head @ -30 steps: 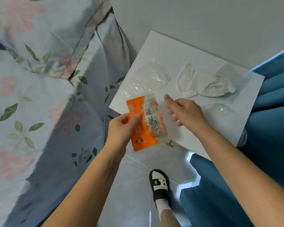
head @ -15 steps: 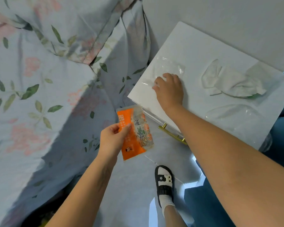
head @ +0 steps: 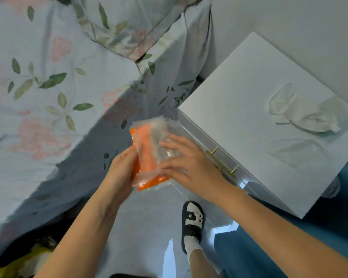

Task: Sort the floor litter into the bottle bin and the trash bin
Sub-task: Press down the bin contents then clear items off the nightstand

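My left hand [head: 120,173] grips an orange snack wrapper [head: 146,155] from the left side, in the air above the floor. My right hand [head: 191,165] presses a clear plastic wrapper [head: 165,137] against the front of the orange one, fingers spread over both. On the white nightstand [head: 239,109] to the right lie a crumpled white tissue [head: 303,115] and a clear plastic piece [head: 297,151]. No bin is in view.
A bed with a flowered sheet [head: 54,101] fills the left side. Blue curtain fabric [head: 269,247] hangs at the lower right. My foot in a black and white sandal [head: 192,219] stands on the pale floor. Something yellow [head: 28,259] lies under the bed.
My right hand lifted the clear wrapper off the nightstand and brought it against the orange wrapper in my left hand. The view has shifted left and down.
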